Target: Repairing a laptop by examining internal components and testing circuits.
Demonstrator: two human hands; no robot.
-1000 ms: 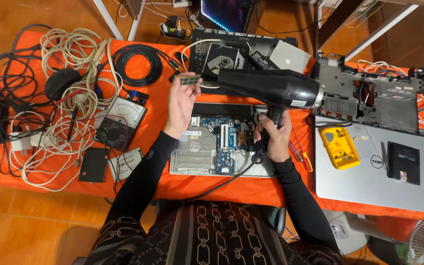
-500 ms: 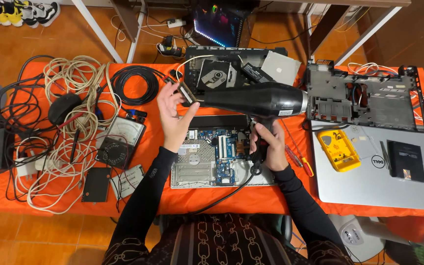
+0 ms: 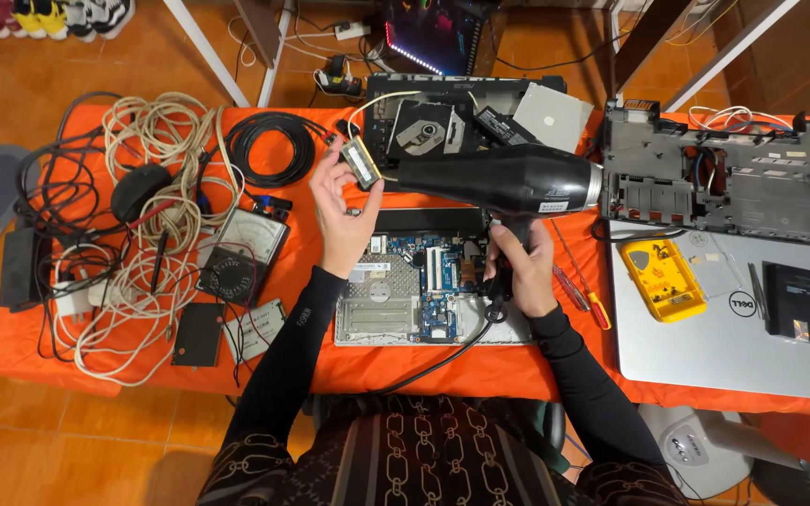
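Left grip: a small green memory module (image 3: 362, 163) is pinched between the thumb and fingertips of the left hand (image 3: 341, 214), which is raised with the palm turned up.
Right grip: the handle of a black hair dryer (image 3: 489, 182) is enclosed by the right hand (image 3: 520, 267), the fingers being wrapped tight around it.
Memory module position: it is held tilted above the orange table (image 3: 11, 347), just in front of the dryer's nozzle, which is pointed left at it.
Hair dryer position: the barrel is held level over the far edge of an opened laptop base (image 3: 405, 290), its cord being trailed down toward the near edge of the table.
Laptop base: a blue circuit board is exposed inside it; it is placed between the two forearms.
Left side: a tangle of white and black cables (image 3: 133, 234) is spread there, with an analogue meter (image 3: 241, 253) just to its right.
Right side: a stripped laptop chassis (image 3: 719, 178) is set at the far right, and a closed silver laptop (image 3: 705, 328) nearer, on which a yellow case (image 3: 663, 279) is rested.
Between: a red-handled screwdriver (image 3: 578, 289) is laid just right of the right wrist.
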